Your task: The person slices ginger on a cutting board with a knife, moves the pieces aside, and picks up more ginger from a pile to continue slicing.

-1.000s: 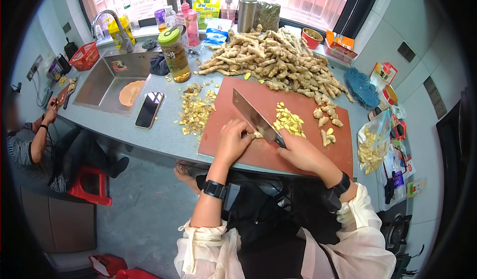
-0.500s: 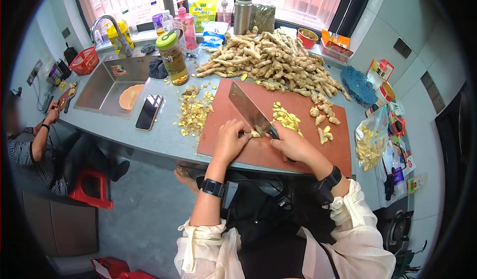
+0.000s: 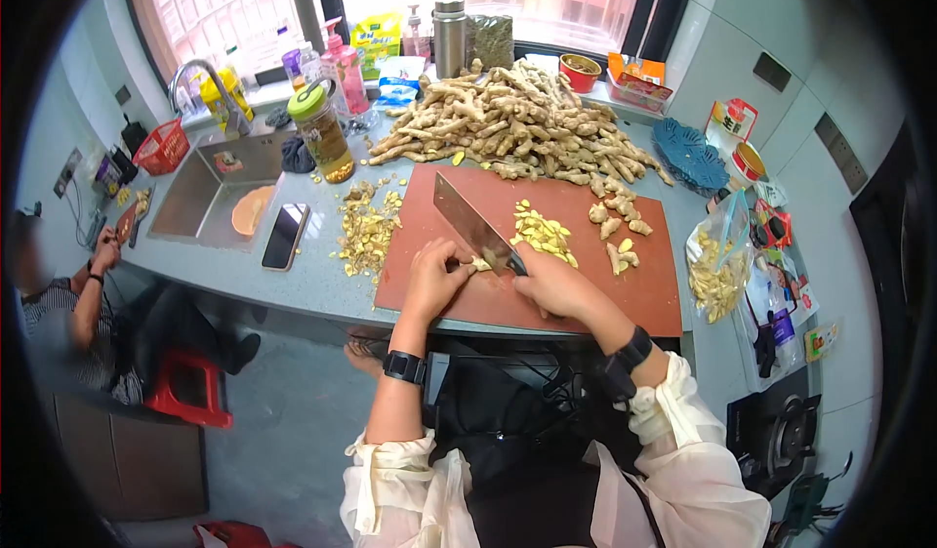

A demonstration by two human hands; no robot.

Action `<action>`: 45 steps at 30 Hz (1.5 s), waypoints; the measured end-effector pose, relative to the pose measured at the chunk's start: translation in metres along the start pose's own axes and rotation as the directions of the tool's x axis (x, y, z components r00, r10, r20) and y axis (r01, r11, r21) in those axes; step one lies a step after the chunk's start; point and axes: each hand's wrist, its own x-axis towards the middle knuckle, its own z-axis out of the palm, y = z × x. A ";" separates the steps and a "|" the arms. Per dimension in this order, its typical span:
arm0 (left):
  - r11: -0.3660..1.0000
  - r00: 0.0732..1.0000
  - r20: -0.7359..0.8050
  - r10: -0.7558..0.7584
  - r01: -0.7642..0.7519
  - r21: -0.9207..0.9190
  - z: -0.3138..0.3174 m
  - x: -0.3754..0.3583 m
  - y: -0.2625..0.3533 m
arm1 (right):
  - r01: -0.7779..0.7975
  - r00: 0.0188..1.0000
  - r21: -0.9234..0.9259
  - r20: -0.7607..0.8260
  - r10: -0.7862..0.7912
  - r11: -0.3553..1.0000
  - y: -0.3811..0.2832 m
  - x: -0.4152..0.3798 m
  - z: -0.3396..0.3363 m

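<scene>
My right hand (image 3: 549, 280) grips the dark handle of a cleaver (image 3: 474, 224), its broad blade slanting up and to the left over the brown cutting board (image 3: 625, 299). Against the blade's lower edge lies a small piece of ginger (image 3: 481, 264), pinched in the closed fingers of my left hand (image 3: 435, 275). Just beyond the cleaver is a heap of yellow ginger slices (image 3: 543, 233). Several knobs of ginger (image 3: 613, 213) rest at the board's right. A scatter of peelings and trimmings (image 3: 367, 234) lies off its left edge.
A big pile of whole ginger (image 3: 517, 123) sits behind the board. A phone (image 3: 285, 238), a green-lidded jar (image 3: 322, 133) and a sink (image 3: 210, 192) are leftward. On the right lies a plastic bag of ginger pieces (image 3: 717, 275). Another person (image 3: 83, 294) sits at far left.
The whole view has shifted slightly. My hands keep nearly the same places on the board, with the cleaver still at the small ginger piece.
</scene>
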 end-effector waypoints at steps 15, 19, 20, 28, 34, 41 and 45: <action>0.988 0.998 0.023 -0.052 0.054 -0.145 0.001 -0.001 -0.005 | -0.058 0.997 0.528 -0.017 0.079 0.847 0.035 -0.051 -0.027; 0.986 0.991 0.013 -0.131 0.132 -0.107 0.000 -0.002 0.000 | -0.026 0.997 0.669 -0.040 0.071 0.743 0.045 -0.058 -0.031; 0.986 0.991 0.015 -0.131 0.131 -0.102 0.001 -0.002 0.000 | -0.001 0.995 0.677 -0.075 0.070 0.736 0.046 -0.061 -0.031; 0.978 0.869 -0.467 -0.162 0.078 -0.193 -0.003 -0.004 0.002 | 0.257 0.778 -0.391 -0.460 -0.429 0.884 0.073 -0.075 -0.031; 0.999 0.981 -0.190 0.034 -0.032 0.015 -0.020 0.022 0.101 | 0.263 0.741 -0.490 -0.449 -0.499 0.831 0.085 -0.072 -0.034; 0.902 0.938 0.281 0.201 -0.289 0.320 0.003 0.049 0.126 | 0.259 0.722 -0.490 -0.474 -0.504 0.832 0.090 -0.076 -0.032; 0.853 0.902 0.411 0.134 -0.316 0.416 0.010 0.062 0.127 | 0.271 0.724 -0.484 -0.468 -0.507 0.832 0.092 -0.078 -0.030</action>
